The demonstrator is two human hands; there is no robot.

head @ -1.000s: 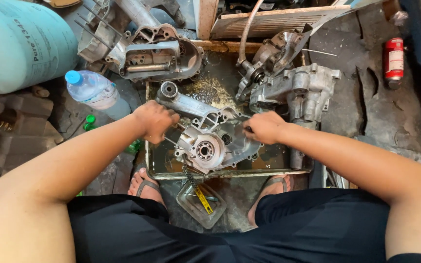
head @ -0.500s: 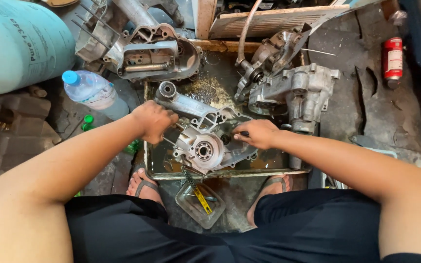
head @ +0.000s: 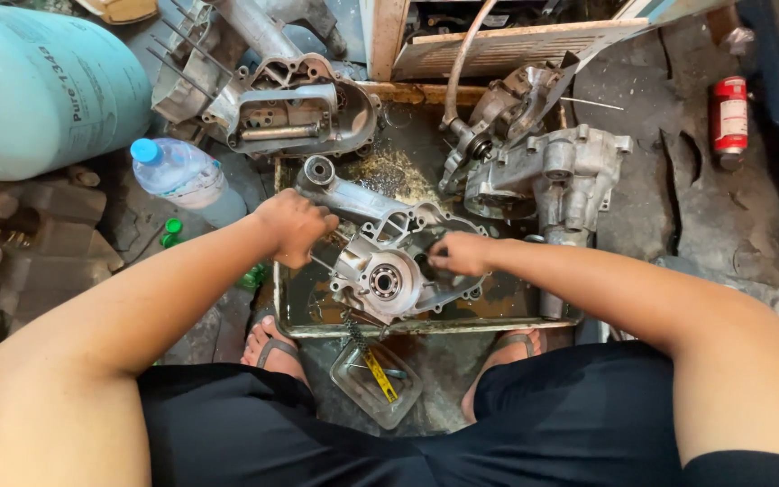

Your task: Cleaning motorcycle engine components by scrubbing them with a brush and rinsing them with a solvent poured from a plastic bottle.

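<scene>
Over one oily metal tray (head: 292, 317), two hands, left (head: 295, 225) and right (head: 462, 253), grip one engine casing (head: 389, 271).

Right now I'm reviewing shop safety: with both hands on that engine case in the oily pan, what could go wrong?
1. The left hand and right hand grip an aluminium engine crankcase in an oily metal drip tray; it may slip and pinch a hand.
2. The feet in open sandals sit just below the tray edge; a dropped part could hit them.
3. The clear dish between the feet could get kicked.
</scene>
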